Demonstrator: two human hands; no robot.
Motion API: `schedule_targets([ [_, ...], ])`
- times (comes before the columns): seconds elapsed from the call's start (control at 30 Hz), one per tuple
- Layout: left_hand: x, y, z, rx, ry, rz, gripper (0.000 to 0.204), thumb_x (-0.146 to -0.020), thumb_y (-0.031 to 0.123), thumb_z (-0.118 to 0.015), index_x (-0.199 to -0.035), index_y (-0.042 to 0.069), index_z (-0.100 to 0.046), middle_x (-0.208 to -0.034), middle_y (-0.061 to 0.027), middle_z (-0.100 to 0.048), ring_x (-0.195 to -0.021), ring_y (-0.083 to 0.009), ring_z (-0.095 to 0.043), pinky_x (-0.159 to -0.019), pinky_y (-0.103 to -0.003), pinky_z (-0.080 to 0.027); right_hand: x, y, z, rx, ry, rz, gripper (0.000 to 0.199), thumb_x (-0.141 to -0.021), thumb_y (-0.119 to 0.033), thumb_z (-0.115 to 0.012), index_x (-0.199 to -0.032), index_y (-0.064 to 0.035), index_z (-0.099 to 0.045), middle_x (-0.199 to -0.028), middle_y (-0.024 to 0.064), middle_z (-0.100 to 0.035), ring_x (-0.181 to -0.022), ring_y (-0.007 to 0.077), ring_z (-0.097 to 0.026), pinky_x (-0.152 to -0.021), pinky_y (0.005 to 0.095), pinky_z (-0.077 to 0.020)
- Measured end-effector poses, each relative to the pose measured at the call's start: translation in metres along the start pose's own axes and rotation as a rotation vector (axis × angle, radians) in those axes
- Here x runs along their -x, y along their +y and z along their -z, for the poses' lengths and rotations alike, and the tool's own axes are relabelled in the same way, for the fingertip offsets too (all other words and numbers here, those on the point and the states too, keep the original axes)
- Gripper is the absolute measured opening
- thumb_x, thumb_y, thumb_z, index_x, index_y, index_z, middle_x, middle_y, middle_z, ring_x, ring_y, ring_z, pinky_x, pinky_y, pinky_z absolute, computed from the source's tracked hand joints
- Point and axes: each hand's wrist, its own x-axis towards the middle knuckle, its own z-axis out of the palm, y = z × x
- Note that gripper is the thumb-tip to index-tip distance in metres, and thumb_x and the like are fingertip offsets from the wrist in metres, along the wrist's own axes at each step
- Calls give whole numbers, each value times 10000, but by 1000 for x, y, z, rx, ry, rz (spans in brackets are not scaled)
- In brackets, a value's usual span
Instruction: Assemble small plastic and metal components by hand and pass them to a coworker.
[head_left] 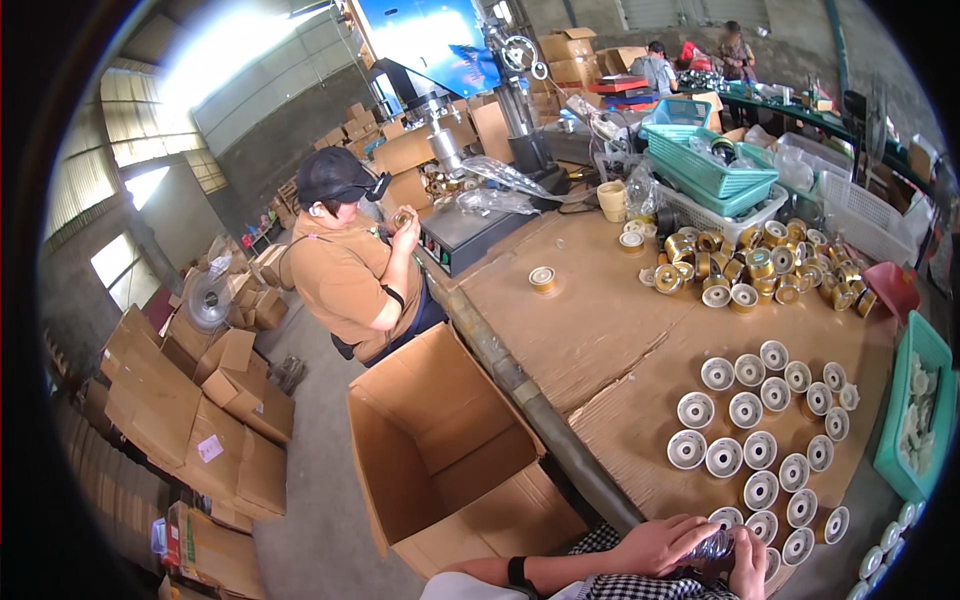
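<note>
At the table's near edge, my left hand (655, 545) lies with its fingers over a shiny, clear-looking round piece (714, 546). My right hand (748, 566) closes on the same piece from the other side; its exact kind cannot be made out. Just beyond my hands stand several white-topped round parts (745, 410), each with a ringed face and a dark centre hole. Some show gold sides. A loose pile of gold cylinders (760, 265) lies farther back, and one white-topped gold part (542, 279) stands apart on the cardboard-covered table (620, 340).
An open cardboard box (450, 440) stands left of the table's metal edge (520, 385). At right are a teal basket (915, 400) of white pieces and a red scoop (893, 289). Stacked baskets (710, 165) stand behind. A co-worker (360, 260) holds a gold part beside a blue machine (425, 45).
</note>
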Motion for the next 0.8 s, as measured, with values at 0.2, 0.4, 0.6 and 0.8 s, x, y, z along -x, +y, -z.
schedule_targets([
  [0.2,6,-10,-22,-120,24,-47,590,-913,274,-721,-1381,-7,-497,-1238,-166,-638,-1065,-335,-677,-802,-422,-589,-29,77,4,454,-61,119,468,-1068,-215,-522,-1503,-53,-463,-1502,224,-488,-1301,340,-530,-1110,389,-430],
  [0.4,-2,9,-7,88,9,124,561,-876,330,-776,-1266,12,-528,-1114,-170,-672,-969,-368,-690,-746,-440,-568,-33,62,-12,113,253,342,202,-979,-150,-628,-963,42,-689,-828,108,-672,-771,202,-656,-733,335,-500],
  [0.6,-17,20,10,398,-33,382,455,-901,363,-785,-1110,19,-575,-849,-140,-670,-762,-287,-676,-639,-410,-515,-18,33,-12,440,356,686,276,-1023,-167,-480,-943,20,-667,-773,149,-633,-686,315,-608,-689,412,-478],
  [0.8,-15,5,10,1495,-488,884,540,-1045,600,-463,-1084,103,-672,-818,22,-645,-697,-99,-573,-623,-225,-438,-20,4,2,498,290,1008,188,-924,-109,-586,-1056,9,-649,-891,157,-581,-792,303,-561,-700,412,-459],
])
